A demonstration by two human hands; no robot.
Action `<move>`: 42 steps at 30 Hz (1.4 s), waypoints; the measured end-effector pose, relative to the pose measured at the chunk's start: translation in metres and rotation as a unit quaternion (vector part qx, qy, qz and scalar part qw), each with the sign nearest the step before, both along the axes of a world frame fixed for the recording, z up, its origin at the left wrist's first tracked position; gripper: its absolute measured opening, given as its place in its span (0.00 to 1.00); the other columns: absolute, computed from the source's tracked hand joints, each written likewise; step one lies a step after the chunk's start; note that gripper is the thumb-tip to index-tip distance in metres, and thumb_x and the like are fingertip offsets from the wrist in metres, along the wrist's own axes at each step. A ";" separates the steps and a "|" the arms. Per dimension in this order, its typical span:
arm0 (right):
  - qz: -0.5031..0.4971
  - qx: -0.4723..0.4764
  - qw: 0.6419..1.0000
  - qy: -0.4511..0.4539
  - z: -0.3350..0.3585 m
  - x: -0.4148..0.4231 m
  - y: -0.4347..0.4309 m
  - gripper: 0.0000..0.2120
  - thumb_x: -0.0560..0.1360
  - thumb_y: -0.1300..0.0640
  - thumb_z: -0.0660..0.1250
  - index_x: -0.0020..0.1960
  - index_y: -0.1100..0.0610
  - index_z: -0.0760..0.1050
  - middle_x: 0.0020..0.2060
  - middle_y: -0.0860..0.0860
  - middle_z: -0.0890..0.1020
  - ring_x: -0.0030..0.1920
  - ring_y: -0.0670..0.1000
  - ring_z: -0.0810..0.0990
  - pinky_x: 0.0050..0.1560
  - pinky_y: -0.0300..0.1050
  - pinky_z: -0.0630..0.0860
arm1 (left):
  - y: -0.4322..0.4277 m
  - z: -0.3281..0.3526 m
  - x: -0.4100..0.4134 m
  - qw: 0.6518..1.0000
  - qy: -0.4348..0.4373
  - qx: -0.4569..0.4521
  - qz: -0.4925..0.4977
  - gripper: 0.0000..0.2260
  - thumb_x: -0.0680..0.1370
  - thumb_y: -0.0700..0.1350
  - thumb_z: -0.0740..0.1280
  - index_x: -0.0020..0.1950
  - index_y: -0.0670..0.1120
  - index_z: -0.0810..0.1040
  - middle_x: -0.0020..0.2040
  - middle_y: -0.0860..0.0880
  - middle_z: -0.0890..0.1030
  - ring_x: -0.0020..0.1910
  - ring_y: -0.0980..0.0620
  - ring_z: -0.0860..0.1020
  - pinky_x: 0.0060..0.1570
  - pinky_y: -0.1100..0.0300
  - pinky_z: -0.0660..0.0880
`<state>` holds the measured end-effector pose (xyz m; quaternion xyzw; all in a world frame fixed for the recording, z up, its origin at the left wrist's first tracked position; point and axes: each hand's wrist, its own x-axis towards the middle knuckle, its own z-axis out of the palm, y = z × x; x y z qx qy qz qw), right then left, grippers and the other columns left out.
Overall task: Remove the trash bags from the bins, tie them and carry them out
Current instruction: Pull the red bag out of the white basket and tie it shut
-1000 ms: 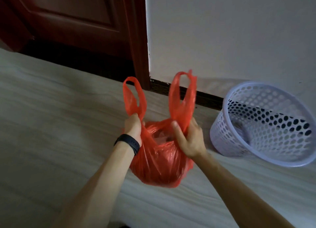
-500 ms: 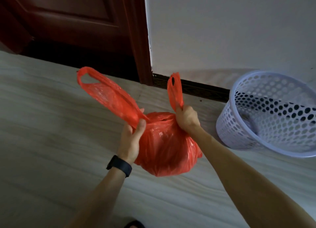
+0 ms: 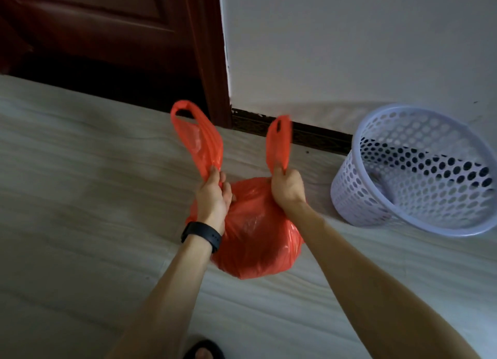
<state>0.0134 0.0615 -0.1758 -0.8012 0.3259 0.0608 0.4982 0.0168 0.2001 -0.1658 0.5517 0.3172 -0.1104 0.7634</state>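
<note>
A full red plastic trash bag point(image 3: 255, 240) hangs above the pale floor between my two hands. My left hand point(image 3: 213, 194), with a black band on its wrist, grips the base of the bag's left handle loop point(image 3: 197, 138), which stands up. My right hand point(image 3: 286, 183) grips the base of the right handle loop point(image 3: 278, 140), also upright. The bag's mouth is drawn together between my hands. To the right a white perforated plastic bin point(image 3: 419, 170) lies tilted on the floor with its mouth toward me and no bag in it.
A dark red wooden door point(image 3: 107, 27) and its frame stand at the back left. A white wall point(image 3: 349, 43) with a dark skirting board runs behind the bin. My foot in a dark sandal point(image 3: 204, 349) shows at the bottom edge.
The left handle loop, stretched out to the left half a second ago, now stands upright. Both hands have moved closer together over the bag's mouth.
</note>
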 end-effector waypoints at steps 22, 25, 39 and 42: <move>0.257 -0.009 0.966 0.032 0.008 0.006 0.002 0.13 0.76 0.55 0.59 0.51 0.55 0.82 0.52 0.58 0.84 0.54 0.57 0.80 0.54 0.46 0.75 | 0.008 0.010 -0.011 0.763 -0.292 0.453 -0.356 0.15 0.84 0.50 0.54 0.56 0.42 0.75 0.43 0.42 0.83 0.44 0.40 0.80 0.37 0.56 0.63; 0.242 0.048 0.969 0.011 0.013 0.002 0.000 0.12 0.75 0.61 0.61 0.52 0.58 0.81 0.50 0.55 0.84 0.50 0.53 0.81 0.53 0.46 0.75 | 0.011 0.006 0.001 0.685 -0.322 0.517 -0.400 0.11 0.84 0.47 0.56 0.58 0.43 0.73 0.41 0.38 0.82 0.42 0.35 0.79 0.34 0.53 0.60; -0.085 0.369 0.925 0.042 0.012 0.003 0.004 0.13 0.77 0.49 0.69 0.39 0.56 0.77 0.27 0.52 0.79 0.28 0.50 0.77 0.36 0.44 0.77 | 0.014 0.003 -0.012 0.523 -0.444 0.610 -0.396 0.09 0.80 0.51 0.63 0.57 0.50 0.77 0.43 0.47 0.83 0.41 0.43 0.81 0.33 0.53 0.72; -0.051 0.479 0.875 0.054 0.014 -0.001 -0.003 0.24 0.80 0.45 0.63 0.27 0.53 0.69 0.18 0.48 0.66 0.22 0.47 0.67 0.29 0.40 0.68 | 0.027 0.007 -0.004 0.709 -0.344 0.431 -0.440 0.11 0.78 0.55 0.68 0.53 0.49 0.81 0.40 0.53 0.84 0.39 0.53 0.80 0.39 0.59 0.71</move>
